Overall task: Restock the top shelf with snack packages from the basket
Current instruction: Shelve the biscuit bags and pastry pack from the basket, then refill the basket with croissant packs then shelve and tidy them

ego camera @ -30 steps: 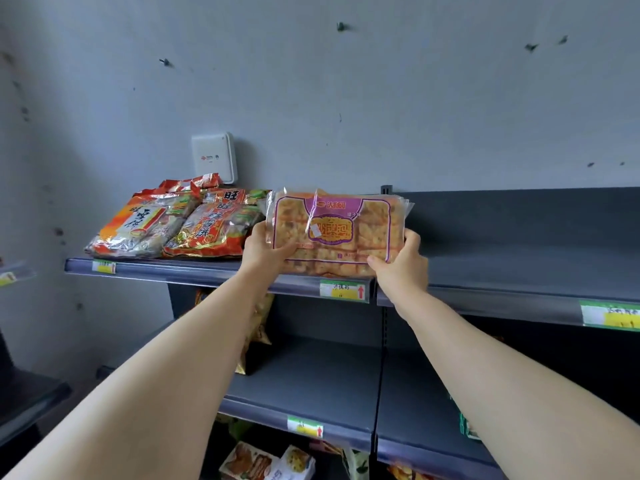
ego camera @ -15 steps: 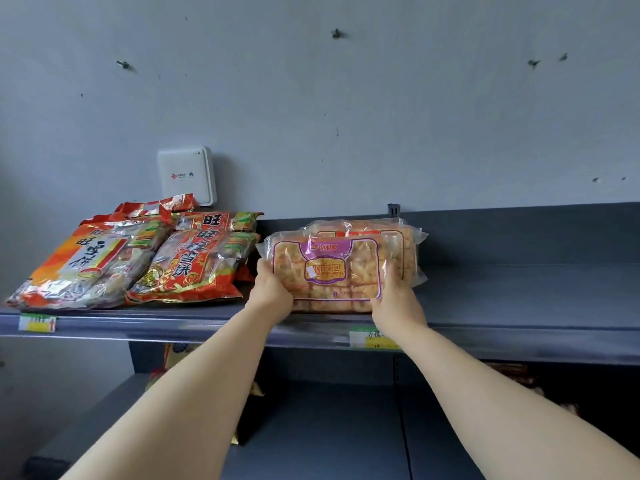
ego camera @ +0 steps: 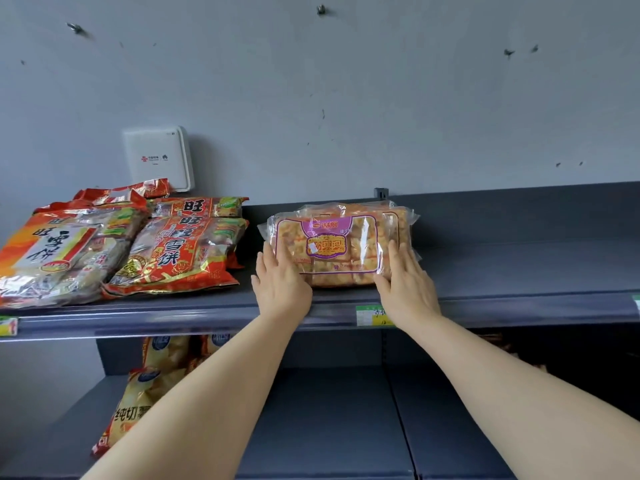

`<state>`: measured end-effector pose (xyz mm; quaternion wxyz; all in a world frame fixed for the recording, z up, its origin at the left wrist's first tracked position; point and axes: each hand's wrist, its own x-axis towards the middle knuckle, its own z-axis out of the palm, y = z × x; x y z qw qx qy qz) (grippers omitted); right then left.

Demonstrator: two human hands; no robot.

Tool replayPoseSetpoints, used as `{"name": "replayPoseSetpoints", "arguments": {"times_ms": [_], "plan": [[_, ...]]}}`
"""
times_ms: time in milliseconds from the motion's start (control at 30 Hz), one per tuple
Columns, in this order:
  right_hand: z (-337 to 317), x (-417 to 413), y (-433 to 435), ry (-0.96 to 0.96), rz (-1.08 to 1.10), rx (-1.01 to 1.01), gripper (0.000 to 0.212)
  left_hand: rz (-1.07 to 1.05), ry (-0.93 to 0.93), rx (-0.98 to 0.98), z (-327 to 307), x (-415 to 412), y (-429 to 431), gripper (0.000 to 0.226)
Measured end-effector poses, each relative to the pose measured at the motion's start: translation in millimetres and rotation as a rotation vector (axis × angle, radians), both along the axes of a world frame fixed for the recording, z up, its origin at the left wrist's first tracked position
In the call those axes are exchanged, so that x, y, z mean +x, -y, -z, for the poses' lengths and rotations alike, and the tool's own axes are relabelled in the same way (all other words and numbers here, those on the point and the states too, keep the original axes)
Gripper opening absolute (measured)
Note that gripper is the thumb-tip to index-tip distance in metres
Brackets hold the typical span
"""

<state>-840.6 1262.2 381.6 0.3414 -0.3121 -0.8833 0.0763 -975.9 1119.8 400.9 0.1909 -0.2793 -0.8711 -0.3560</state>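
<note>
A clear snack package (ego camera: 332, 242) with a purple label and orange-brown pieces lies flat on the dark top shelf (ego camera: 502, 271), on top of another package of the same kind. My left hand (ego camera: 281, 282) rests with straight fingers on its near left corner. My right hand (ego camera: 406, 282) lies the same way on its near right corner. Left of it, red and orange rice cracker bags (ego camera: 173, 258) lie in a row on the same shelf. The basket is out of view.
A white wall box (ego camera: 157, 159) hangs above the cracker bags. Yellow chip bags (ego camera: 145, 386) stand on the lower shelf at left. Price tags (ego camera: 369, 315) sit on the top shelf's front rail. The shelf's right part is bare.
The package went from held up in front of the shelf to lying flat on it. My fingers straightened from gripping its ends to resting on its near corners.
</note>
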Motion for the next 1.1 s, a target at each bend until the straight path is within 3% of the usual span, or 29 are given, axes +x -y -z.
{"name": "replayPoseSetpoints", "arguments": {"times_ms": [300, 567, 867, 1100], "plan": [[13.2, 80.4, 13.2, 0.215, 0.008, 0.155, 0.063, 0.158, -0.155, -0.162, 0.8, 79.8, -14.2, 0.083], [47.3, 211.7, 2.8, 0.364, 0.037, 0.081, 0.061, 0.32, -0.204, -0.371, 35.0, 195.7, -35.8, 0.075], [110.2, 357.7, -7.6, 0.497, 0.091, -0.106, 0.06, 0.433, 0.038, -0.651, 112.7, 320.1, -53.4, 0.069], [179.7, 433.1, -6.6, 0.74, 0.129, -0.33, 0.058, 0.479, 0.241, -0.853, 184.8, 379.8, -53.7, 0.065]]}}
